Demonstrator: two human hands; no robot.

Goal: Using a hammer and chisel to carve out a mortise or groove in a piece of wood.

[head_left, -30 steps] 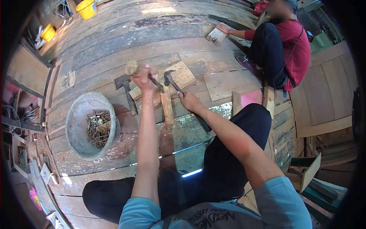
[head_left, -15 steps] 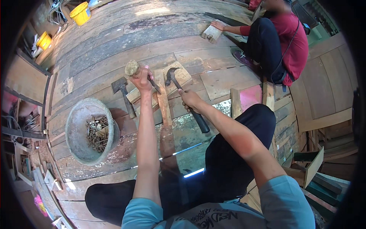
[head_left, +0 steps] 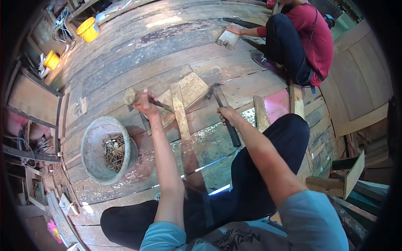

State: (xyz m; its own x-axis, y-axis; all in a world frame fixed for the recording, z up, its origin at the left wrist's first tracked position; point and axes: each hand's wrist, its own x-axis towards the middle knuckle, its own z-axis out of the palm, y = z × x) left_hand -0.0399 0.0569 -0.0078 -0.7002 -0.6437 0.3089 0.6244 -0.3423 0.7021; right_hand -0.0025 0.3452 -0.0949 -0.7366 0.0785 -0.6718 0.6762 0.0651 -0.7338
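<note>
- And there was the left hand, fingers wrapped tight round a chisel, its pale, blunt butt jutting out past the fist!
- The dark blade slanted down to the left long edge of a narrow wooden strip; whether steel met wood there, one couldn't tell.
- That strip lay right across a thick board, its far end by the board's far-left edge, its near end reaching out past the near edge, over the plank floor.
- Over to the right hand, closed firmly round the handle of a claw hammer, head up beside the board's right corner, dark grip pointing back toward the right knee.
- Behind the left wrist, a second tool, mostly hidden, lay just off the board's left end.
- On the floor's left side stood a grey tub, tilted into view, a heap of nails inside.
- Up at the floor's far-left corner, two yellow buckets!
- And at the far right, a co-worker in a maroon shirt crouched, one hand resting on a pale block.
</note>
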